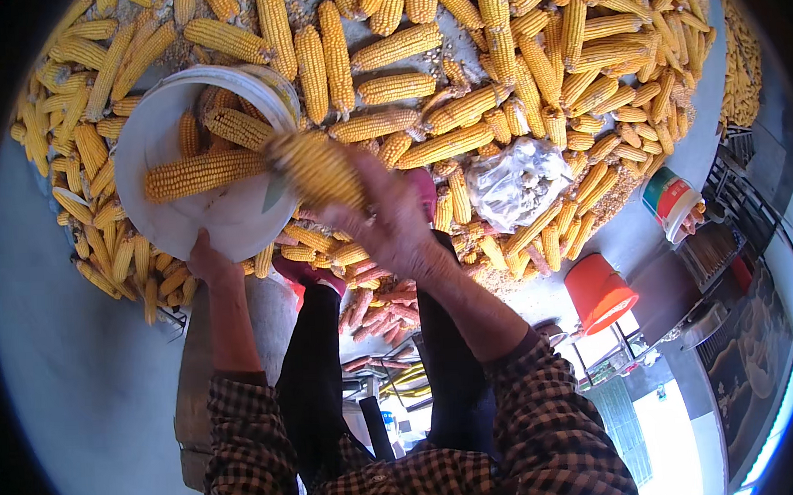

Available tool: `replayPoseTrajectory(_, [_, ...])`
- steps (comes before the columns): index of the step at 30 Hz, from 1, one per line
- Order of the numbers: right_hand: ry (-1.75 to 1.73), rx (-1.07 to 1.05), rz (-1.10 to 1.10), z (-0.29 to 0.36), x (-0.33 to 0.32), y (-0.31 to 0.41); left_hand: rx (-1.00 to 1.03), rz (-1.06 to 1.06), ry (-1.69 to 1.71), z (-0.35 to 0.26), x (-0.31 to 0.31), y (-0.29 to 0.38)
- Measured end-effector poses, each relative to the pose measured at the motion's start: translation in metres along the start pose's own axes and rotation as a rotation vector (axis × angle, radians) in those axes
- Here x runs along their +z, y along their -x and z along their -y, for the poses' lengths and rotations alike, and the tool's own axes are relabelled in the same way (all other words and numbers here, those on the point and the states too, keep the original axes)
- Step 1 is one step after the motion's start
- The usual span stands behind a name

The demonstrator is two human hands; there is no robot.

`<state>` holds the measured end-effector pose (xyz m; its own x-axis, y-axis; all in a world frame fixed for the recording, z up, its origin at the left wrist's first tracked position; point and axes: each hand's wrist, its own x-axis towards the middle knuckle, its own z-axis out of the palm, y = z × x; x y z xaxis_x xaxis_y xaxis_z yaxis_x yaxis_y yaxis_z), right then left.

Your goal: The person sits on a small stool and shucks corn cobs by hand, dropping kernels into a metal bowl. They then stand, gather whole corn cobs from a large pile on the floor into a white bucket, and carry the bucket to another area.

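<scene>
My left hand [215, 261] grips the near rim of a white plastic bucket [141, 136], which is tipped with its mouth towards me. Inside the bucket lie several ears of yellow corn, one long ear [201, 176] reaching across the opening. Blurred by motion, my right hand [385, 215] holds an ear of corn [317, 171] just right of the bucket's mouth. The tip of that ear overlaps the bucket's right edge in the picture. My right palm and fingers hide its lower end.
Ears of corn [394, 52] cover the floor ahead. A clear plastic bag [520, 182] rests on them, right of my right hand. Bare reddish cobs [389, 311] lie between my legs. A red bucket [597, 292] and a multicoloured pail [673, 202] are at the right.
</scene>
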<state>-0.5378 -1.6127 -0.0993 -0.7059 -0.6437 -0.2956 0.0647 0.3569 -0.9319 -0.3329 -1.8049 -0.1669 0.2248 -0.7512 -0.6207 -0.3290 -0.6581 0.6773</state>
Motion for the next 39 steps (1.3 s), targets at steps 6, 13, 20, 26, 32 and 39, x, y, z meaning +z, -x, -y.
replayPoseTrajectory(6, [0.192,0.164,-0.261,-0.103,-0.057,0.008,-0.050,-0.015,0.047,0.005,-0.009,-0.012])
replayPoseTrajectory(13, [0.847,0.504,-0.401,-0.311,-0.227,-0.005,0.005,-0.025,-0.034,0.008,-0.018,-0.015])
replayPoseTrajectory(20, [1.074,0.698,-0.385,-0.323,-0.242,-0.042,0.032,0.059,-0.042,0.007,-0.026,-0.026])
replayPoseTrajectory(26, [0.955,0.614,-0.215,-0.317,-0.255,-0.049,0.113,0.069,-0.100,0.009,-0.022,-0.019])
replayPoseTrajectory(32, [0.826,0.607,0.102,-0.302,-0.193,-0.046,0.088,0.044,0.060,0.005,-0.004,0.001])
replayPoseTrajectory(39, [-0.166,0.791,0.078,-0.200,-0.113,-0.001,-0.011,0.064,0.215,0.003,0.004,0.010])
